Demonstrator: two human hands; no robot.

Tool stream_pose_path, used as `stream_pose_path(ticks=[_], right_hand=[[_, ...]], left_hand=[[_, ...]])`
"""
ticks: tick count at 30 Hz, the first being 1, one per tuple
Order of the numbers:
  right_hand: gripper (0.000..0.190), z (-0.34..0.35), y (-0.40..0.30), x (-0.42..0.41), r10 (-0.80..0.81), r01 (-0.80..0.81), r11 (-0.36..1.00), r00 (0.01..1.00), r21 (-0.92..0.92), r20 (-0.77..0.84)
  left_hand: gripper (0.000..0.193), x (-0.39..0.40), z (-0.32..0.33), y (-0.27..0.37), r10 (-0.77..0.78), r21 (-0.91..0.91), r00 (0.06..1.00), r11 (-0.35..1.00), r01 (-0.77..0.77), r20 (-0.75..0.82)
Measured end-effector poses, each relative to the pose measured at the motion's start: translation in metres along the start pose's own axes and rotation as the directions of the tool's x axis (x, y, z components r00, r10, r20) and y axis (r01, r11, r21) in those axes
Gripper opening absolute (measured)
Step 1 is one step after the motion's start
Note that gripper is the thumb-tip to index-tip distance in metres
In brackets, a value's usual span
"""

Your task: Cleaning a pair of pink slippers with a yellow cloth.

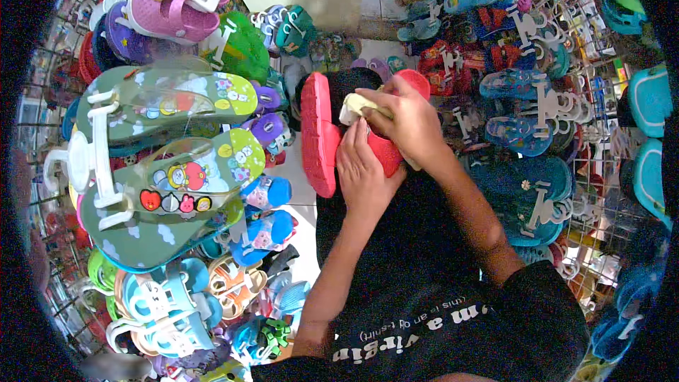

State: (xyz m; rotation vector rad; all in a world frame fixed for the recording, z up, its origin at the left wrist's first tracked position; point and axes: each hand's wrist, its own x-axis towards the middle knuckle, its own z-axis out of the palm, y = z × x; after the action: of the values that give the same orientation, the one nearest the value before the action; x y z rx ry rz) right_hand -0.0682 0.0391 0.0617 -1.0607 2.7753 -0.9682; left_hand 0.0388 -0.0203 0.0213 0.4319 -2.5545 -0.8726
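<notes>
A pair of red slide sandals is in front of my body. One red sandal (319, 140) stands tilted on its edge at the left, its sole side towards the left. The other red sandal (391, 155) is under my hands. My left hand (366, 164) holds this second sandal by its strap, fingers together over the top. Above it, my right hand (411, 116) pinches a pale yellow, folded piece of cloth or sponge (360, 105) near the left fingertips. The far end of the second sandal shows behind my right hand. What lies under both palms is hidden.
Wire grid racks stand on both sides. Large green flip-flops (175, 170) on a white hanger (101, 154) jut out close at the left. Pink clogs (172, 13) hang above them. Blue sandals (517, 111) and teal slippers (543, 196) hang on the right rack (599, 170).
</notes>
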Motion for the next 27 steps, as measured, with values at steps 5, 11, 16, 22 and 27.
stream_pose_path(ticks=[5, 11, 16, 22, 27], right_hand=[[0.023, -0.011, 0.014, 0.018, 0.089, -0.108, 0.974, 0.99, -0.199, -0.105], [0.029, -0.037, 0.053, 0.041, 0.042, -0.129, 0.963, 0.939, -0.237, -0.34], [0.025, -0.024, 0.04, 0.001, 0.058, -0.135, 0.948, 0.963, -0.287, -0.263], [0.017, -0.017, 0.022, -0.027, 0.074, -0.101, 0.943, 0.993, -0.316, -0.095], [0.017, -0.046, 0.013, -0.043, 0.069, -0.042, 0.995, 0.952, -0.096, 0.3]], left_hand=[[0.089, 0.005, 0.003, 0.007, 0.038, -0.027, 0.999, 0.999, -0.037, 0.016], [0.087, 0.002, -0.001, 0.01, 0.039, 0.034, 0.998, 0.999, -0.041, 0.052], [0.088, 0.0, -0.004, 0.009, 0.041, 0.107, 0.996, 0.993, -0.05, 0.082], [0.087, 0.003, -0.009, 0.013, 0.076, 0.192, 0.989, 0.976, -0.099, 0.127], [0.088, -0.001, -0.011, 0.009, 0.055, 0.139, 0.989, 0.988, -0.074, 0.138]])
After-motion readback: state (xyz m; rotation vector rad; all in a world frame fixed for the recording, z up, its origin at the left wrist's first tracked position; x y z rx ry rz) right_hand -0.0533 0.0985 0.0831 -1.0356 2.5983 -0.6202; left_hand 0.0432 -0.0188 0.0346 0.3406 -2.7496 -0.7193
